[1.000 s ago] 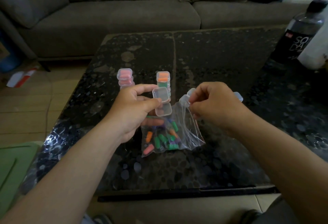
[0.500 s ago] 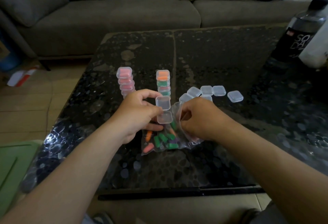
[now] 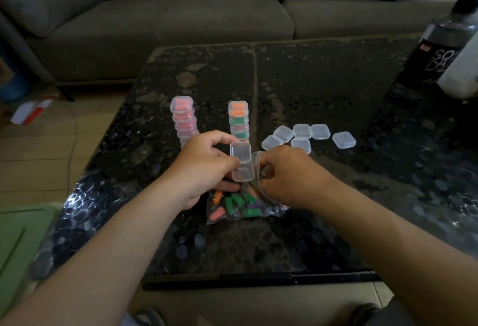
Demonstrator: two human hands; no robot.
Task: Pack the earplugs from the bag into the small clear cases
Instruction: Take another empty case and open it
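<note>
Nearest the camera, the clear bag (image 3: 240, 204) of earplugs (image 3: 236, 203) lies on the dark desk (image 3: 323, 87), still holding a good many green, orange, pink and purple pieces. Just above it, the left hand (image 3: 204, 168) grasps an open clear case (image 3: 241, 164), its lid hinged up and its tray looking empty. The right hand (image 3: 287, 175) is at the bag's mouth with its fingers curled into the plastic; I cannot tell whether it grips the film alone or an earplug inside.

The step in hand looks like fetching earplugs for this case. The next move calls for pinching out a pair, dropping it into the tray held level, then snapping the lid shut.

Beyond the hands stand two stacks of filled cases, one pink (image 3: 183, 118), one orange and green (image 3: 239, 120). To their right lie six empty cases (image 3: 301, 134), so the job seems well along but unfinished. A dark bottle (image 3: 434, 49) stands at the far right edge.
</note>
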